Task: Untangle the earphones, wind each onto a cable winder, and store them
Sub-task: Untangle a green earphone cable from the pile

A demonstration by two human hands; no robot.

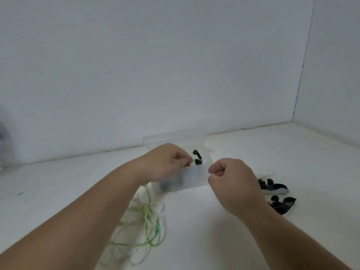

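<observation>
Fingers of my left hand (pixel 169 162) pinch the near edge of the clear box (pixel 194 179), so that grip is closed on it. My right hand (pixel 233 184) pinches the box's right corner the same way. A black earphone (pixel 197 157) sits inside the box, toward the back. The green and yellow earphones (pixel 148 221) lie in a tangle on the table (pixel 214 240), just in front of the box, beside my left arm. A dark winder (pixel 274 187) and a second winder (pixel 282 204) lie near my right hand.
</observation>
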